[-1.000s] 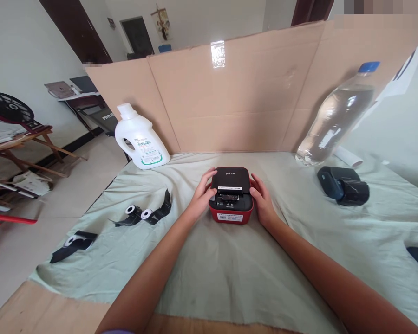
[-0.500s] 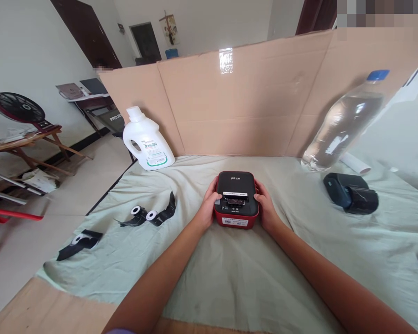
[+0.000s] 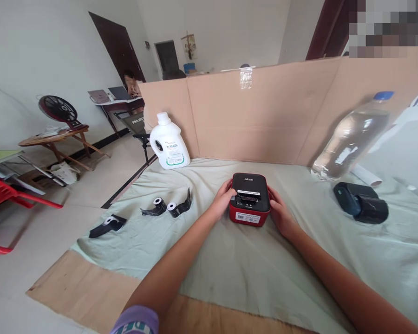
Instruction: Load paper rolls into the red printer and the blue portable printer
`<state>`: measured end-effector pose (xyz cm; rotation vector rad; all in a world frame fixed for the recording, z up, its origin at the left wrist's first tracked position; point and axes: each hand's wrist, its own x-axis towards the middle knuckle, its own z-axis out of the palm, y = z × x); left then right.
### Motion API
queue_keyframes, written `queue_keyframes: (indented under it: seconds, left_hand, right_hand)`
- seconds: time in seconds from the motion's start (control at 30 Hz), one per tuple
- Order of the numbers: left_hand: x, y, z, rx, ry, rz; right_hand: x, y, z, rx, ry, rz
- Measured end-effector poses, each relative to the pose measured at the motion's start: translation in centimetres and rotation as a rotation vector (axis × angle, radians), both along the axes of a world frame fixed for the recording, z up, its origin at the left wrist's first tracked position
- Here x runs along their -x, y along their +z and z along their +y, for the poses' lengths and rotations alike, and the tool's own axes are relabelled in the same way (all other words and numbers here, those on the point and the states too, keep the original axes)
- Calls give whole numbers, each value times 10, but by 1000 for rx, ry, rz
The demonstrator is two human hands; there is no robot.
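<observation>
A small red printer with a black lid (image 3: 250, 200) sits on the pale green cloth (image 3: 237, 264) near the middle. My left hand (image 3: 222, 200) presses against its left side, fingers curled round the edge. My right hand (image 3: 280, 212) cups its right side the same way. The lid lies closed, with a paper slot showing on top. Both forearms reach in from the bottom of the view.
Three black-wrapped paper rolls (image 3: 167, 207) lie left of the printer. A white detergent jug (image 3: 169, 143) stands at the back left, a clear water bottle (image 3: 351, 137) at the back right. A black device (image 3: 361, 202) rests on the right. A cardboard wall (image 3: 264, 116) closes the back.
Both hands closed in on the printer's sides and stay there. The view has swung left and pulled back, showing more floor and furniture.
</observation>
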<state>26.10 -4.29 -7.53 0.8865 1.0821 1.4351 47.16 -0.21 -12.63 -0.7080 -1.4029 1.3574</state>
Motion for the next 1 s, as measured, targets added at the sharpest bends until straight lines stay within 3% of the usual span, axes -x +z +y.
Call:
queue_keyframes:
  seconds: [0.1, 0.2, 0.3, 0.4, 0.5, 0.57, 0.67, 0.77, 0.9, 1.0]
  left_hand:
    - [-2, 5, -6, 50, -49, 36]
    - [-9, 6, -8, 53, -23, 16]
    - [-1, 13, -3, 18, 28, 3]
    - [37, 32, 10, -84, 71, 17]
    - [100, 52, 24, -111, 203, 49]
    - [147, 60, 32, -79, 311, 71]
    - [212, 60, 37, -28, 429, 94]
    - [259, 49, 36, 67, 515, 127]
    - [287, 27, 37, 158, 557, 173]
    - [289, 14, 42, 199, 575, 194]
  right_hand:
    - [-4, 6, -16, -122, 55, -232]
    - [4, 14, -32, -298, -119, -448]
    - [27, 31, -33, -392, -227, -472]
    - [66, 59, -14, -441, -179, -441]
    - [127, 85, 15, -468, -43, -354]
    - [178, 91, 34, -478, 57, -269]
    - [254, 79, 53, -466, 169, -168]
    - [310, 55, 61, -441, 190, -197]
    - [340, 29, 66, -420, 205, -264]
    - [344, 26, 69, -398, 224, -313]
